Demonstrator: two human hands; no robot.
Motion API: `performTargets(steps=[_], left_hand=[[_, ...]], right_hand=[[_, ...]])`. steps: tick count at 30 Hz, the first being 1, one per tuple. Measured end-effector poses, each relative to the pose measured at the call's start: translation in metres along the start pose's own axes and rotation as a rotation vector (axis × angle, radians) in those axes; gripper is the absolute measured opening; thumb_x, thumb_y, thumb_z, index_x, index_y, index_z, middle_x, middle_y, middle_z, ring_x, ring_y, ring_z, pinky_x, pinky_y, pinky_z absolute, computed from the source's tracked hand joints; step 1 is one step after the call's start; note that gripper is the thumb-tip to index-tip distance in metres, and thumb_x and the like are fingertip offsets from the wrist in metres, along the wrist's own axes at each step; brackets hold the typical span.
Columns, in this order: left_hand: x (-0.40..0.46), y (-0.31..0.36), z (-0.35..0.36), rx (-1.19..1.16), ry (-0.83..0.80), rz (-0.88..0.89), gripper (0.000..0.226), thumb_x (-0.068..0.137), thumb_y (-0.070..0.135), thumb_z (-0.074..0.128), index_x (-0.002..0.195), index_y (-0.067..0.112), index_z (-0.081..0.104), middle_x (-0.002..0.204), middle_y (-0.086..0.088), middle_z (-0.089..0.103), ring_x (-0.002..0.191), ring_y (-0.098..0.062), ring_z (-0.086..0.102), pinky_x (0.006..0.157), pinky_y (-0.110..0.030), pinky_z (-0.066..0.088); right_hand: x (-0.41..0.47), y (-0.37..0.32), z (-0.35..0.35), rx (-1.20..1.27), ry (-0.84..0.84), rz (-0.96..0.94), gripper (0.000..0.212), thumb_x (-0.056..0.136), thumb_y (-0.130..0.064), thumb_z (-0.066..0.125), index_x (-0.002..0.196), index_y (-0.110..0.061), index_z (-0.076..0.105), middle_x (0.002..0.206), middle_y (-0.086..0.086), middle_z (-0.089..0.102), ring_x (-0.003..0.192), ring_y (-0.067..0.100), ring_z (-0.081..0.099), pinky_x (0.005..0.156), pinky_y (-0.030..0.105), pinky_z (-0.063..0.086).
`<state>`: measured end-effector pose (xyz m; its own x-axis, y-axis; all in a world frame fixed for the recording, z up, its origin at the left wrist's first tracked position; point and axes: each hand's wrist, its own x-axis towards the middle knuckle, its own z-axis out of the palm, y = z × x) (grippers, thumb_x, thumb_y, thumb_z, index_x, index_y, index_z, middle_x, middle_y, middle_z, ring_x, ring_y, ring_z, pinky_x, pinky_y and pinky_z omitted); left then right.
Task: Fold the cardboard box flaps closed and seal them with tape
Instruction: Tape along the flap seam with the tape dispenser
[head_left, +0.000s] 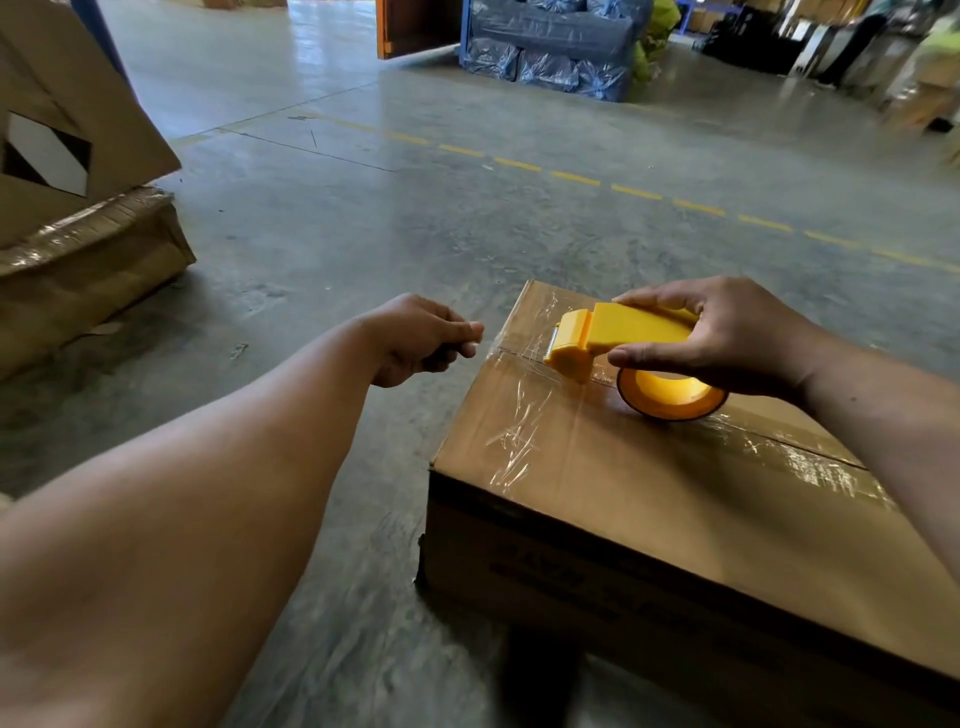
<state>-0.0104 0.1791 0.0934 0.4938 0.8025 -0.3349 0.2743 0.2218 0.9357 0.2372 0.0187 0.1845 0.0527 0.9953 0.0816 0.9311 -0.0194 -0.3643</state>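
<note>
The grey concrete warehouse floor (467, 218) fills most of the frame, open across the middle and upper half as far as the dashed yellow line (639, 193) — ample room to swing an arm leftward. In the lower right sits the brown cardboard box (649, 509), its flaps folded flat and clear tape already shining along the centre seam and across the near-left end. A crumpled wrapped carton (78, 270) stands at the left edge, well apart. The right hand (727, 338) grips the yellow plastic tape dispenser (618, 332) from above, roll touching the box top, toothed blade pointing toward the box's left edge. The left hand (421, 338), fingers curled, seems to pinch the free tape end just beyond that edge, though the film itself is too faint to confirm. Judged from this, the strip is being finished: keep the tape taut, carry it over the edge and down the side, then tilt the blade to cut cleanly — slack here would wrinkle like the patch nearby.
</note>
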Motion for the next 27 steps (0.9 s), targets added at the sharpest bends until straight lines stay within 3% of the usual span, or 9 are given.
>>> performTargets(steps=[6,10,13,15,17,20,23,25,27], left_hand=[[0.001,-0.012,0.006,-0.103,-0.051,-0.077,0.016,0.087,0.019,0.072,0.090,0.004,0.068,0.072,-0.004,0.065,0.064,-0.011,0.053,0.059,-0.021,0.051],[0.001,-0.023,0.013,-0.234,-0.117,-0.105,0.015,0.090,0.021,0.069,0.092,0.006,0.065,0.074,-0.003,0.061,0.067,-0.012,0.052,0.073,-0.026,0.049],[0.000,-0.030,0.019,-0.258,-0.101,-0.075,0.014,0.094,0.023,0.064,0.090,0.009,0.063,0.072,-0.002,0.057,0.065,-0.011,0.050,0.068,-0.025,0.050],[-0.003,-0.038,0.023,-0.216,-0.085,-0.077,0.015,0.096,0.026,0.061,0.091,0.011,0.061,0.075,-0.003,0.055,0.065,-0.012,0.050,0.061,-0.023,0.052],[-0.008,-0.050,0.024,-0.133,-0.078,-0.127,0.018,0.097,0.028,0.060,0.097,0.010,0.059,0.083,-0.007,0.058,0.072,-0.015,0.054,0.063,-0.025,0.054],[-0.014,-0.065,0.025,0.150,-0.044,-0.172,0.024,0.099,0.032,0.058,0.106,0.008,0.060,0.089,-0.008,0.064,0.072,-0.016,0.058,0.058,-0.025,0.052],[-0.009,-0.060,0.022,0.248,0.184,0.008,0.020,0.103,0.028,0.048,0.104,0.011,0.058,0.085,-0.005,0.060,0.065,-0.014,0.056,0.052,-0.022,0.043],[-0.007,-0.042,0.020,0.118,0.262,0.126,0.025,0.104,0.034,0.043,0.114,0.016,0.056,0.104,-0.004,0.060,0.086,-0.015,0.061,0.061,-0.023,0.045],[-0.009,-0.022,0.024,0.054,0.168,0.169,0.040,0.104,0.043,0.039,0.138,0.023,0.046,0.136,-0.003,0.052,0.124,-0.020,0.052,0.083,-0.031,0.045]], right_hand=[[0.000,-0.001,0.001,-0.004,-0.001,-0.002,0.081,0.055,-0.071,0.068,0.128,-0.037,0.061,0.134,-0.011,0.058,0.123,0.011,0.051,0.093,0.025,0.038],[-0.001,-0.001,0.002,0.015,0.012,-0.002,0.083,0.053,-0.072,0.067,0.127,-0.036,0.061,0.135,-0.010,0.058,0.125,0.013,0.051,0.101,0.030,0.039],[-0.002,-0.002,0.003,0.025,0.022,-0.008,0.080,0.053,-0.072,0.067,0.125,-0.037,0.062,0.134,-0.009,0.059,0.124,0.014,0.052,0.102,0.032,0.040],[-0.002,-0.002,0.003,0.032,0.029,-0.013,0.077,0.055,-0.071,0.067,0.124,-0.037,0.062,0.133,-0.009,0.060,0.122,0.014,0.053,0.098,0.030,0.040],[-0.002,-0.002,0.004,0.031,0.030,-0.018,0.077,0.055,-0.071,0.067,0.124,-0.037,0.063,0.132,-0.009,0.060,0.121,0.014,0.053,0.094,0.029,0.040],[-0.003,-0.002,0.004,0.030,0.038,-0.020,0.075,0.056,-0.071,0.066,0.123,-0.038,0.063,0.131,-0.010,0.060,0.119,0.013,0.053,0.091,0.027,0.039],[-0.002,-0.002,0.005,0.035,0.044,-0.018,0.074,0.055,-0.071,0.066,0.122,-0.038,0.063,0.131,-0.010,0.061,0.118,0.012,0.053,0.092,0.027,0.039],[-0.002,-0.002,0.006,0.033,0.045,-0.024,0.076,0.055,-0.071,0.065,0.122,-0.037,0.063,0.130,-0.009,0.061,0.115,0.010,0.053,0.092,0.027,0.039],[-0.002,-0.002,0.006,0.029,0.042,-0.022,0.077,0.055,-0.071,0.065,0.123,-0.036,0.063,0.131,-0.009,0.060,0.112,0.007,0.051,0.090,0.026,0.037]])
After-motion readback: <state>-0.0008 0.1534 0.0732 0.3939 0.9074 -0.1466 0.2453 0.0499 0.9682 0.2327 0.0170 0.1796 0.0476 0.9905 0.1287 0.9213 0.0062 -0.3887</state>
